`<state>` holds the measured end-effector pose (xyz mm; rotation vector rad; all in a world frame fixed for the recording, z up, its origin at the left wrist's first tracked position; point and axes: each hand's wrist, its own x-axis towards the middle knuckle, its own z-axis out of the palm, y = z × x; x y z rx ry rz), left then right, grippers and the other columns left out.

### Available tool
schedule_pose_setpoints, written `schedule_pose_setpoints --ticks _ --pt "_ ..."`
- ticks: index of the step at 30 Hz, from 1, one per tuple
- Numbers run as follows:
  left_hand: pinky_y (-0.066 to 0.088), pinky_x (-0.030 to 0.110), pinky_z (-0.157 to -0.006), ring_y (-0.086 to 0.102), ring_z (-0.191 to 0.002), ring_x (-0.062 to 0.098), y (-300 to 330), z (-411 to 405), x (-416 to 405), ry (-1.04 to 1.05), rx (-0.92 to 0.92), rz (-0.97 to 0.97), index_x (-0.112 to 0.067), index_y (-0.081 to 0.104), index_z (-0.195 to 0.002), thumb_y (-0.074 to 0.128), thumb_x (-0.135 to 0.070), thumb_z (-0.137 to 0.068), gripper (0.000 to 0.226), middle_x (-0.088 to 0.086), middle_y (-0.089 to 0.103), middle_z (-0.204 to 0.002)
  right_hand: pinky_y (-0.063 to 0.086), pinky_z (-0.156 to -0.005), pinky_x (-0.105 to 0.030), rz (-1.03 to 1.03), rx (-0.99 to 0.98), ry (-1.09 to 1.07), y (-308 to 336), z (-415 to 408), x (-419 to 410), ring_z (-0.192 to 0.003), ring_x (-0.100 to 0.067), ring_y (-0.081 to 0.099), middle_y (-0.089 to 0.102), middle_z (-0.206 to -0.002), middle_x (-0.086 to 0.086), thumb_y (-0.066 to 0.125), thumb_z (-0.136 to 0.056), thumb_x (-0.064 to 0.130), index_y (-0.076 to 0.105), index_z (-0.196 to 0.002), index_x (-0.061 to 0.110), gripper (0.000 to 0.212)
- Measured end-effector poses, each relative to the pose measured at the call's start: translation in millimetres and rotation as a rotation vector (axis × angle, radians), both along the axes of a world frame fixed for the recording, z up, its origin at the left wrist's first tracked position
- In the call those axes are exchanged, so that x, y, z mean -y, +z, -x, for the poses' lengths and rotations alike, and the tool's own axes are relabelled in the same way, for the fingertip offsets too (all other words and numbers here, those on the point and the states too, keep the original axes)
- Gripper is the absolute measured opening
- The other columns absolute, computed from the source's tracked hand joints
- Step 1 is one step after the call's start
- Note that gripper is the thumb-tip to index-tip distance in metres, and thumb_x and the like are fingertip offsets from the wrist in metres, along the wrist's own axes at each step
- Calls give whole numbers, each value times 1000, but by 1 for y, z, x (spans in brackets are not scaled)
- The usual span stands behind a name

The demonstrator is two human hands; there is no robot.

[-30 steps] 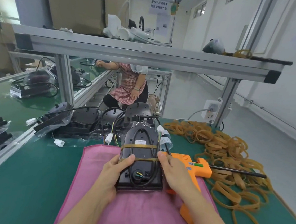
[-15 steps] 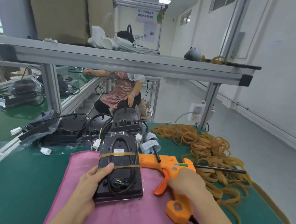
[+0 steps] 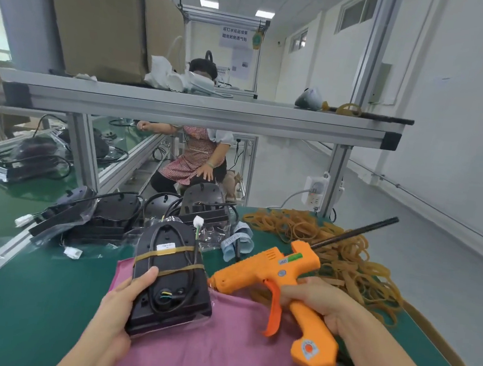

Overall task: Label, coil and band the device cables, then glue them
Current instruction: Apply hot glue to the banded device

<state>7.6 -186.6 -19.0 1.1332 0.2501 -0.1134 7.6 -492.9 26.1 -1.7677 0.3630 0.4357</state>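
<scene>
A black device (image 3: 170, 276) lies on the pink cloth (image 3: 226, 355), its black cable coiled on its back under two tan rubber bands, with a small white label near the top. My left hand (image 3: 122, 310) grips its left edge, thumb on top. My right hand (image 3: 317, 300) holds the orange glue gun (image 3: 281, 278) by its handle, lifted off the cloth. The gun's nozzle points left, close to the device's right side. A black glue stick (image 3: 356, 232) sticks out of the gun's back.
A heap of tan rubber bands (image 3: 342, 257) covers the green table at right. More black devices in plastic bags (image 3: 89, 221) and label strips (image 3: 237, 241) lie behind the cloth. An aluminium shelf (image 3: 200, 111) spans overhead. A person sits beyond the table.
My right hand left the device, took the glue gun by its handle and lifted it, nozzle swung toward the device. My left hand keeps holding the device.
</scene>
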Motion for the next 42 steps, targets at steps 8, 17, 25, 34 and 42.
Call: schedule_pose_setpoints --ticks 8,17,25,34,42 --pt "57 41 -47 71 -59 31 -6 0 -12 42 -77 78 -10 74 -86 76 -22 -68 22 20 74 -83 54 -85 -52 -376 38 131 36 -5 -8 -90 -35 70 68 -106 -28 45 -82 -14 61 -104 -8 28" --pt "59 37 -56 72 -67 30 0 -22 -3 59 -7 -51 -5 71 -101 74 -21 -80 27 20 74 -90 58 -76 -39 -400 241 308 58 -20 -27 -86 -30 70 70 -87 -16 64 -61 -2 62 -105 0 44" --pt "60 38 -67 73 -78 31 -13 -30 -5 78 31 -48 -4 70 -104 73 -22 -83 28 20 74 -95 56 -86 -42 -154 350 363 43 -27 -17 -100 -28 70 72 -110 -12 67 -89 29 70 -108 14 24" --pt "59 35 -63 73 -75 28 -17 -30 -5 84 47 -73 -9 71 -100 73 -25 -83 23 14 75 -91 56 -88 -49 -135 308 389 33 -28 -15 -95 -31 70 72 -106 -15 75 -82 27 69 -107 14 29" --pt "58 32 -59 73 -74 26 -14 -27 -5 74 59 -53 -10 71 -101 72 -22 -84 21 14 75 -92 58 -75 -47 -81 304 404 29 -25 -19 -91 -38 71 73 -101 -17 73 -82 39 70 -104 17 30"
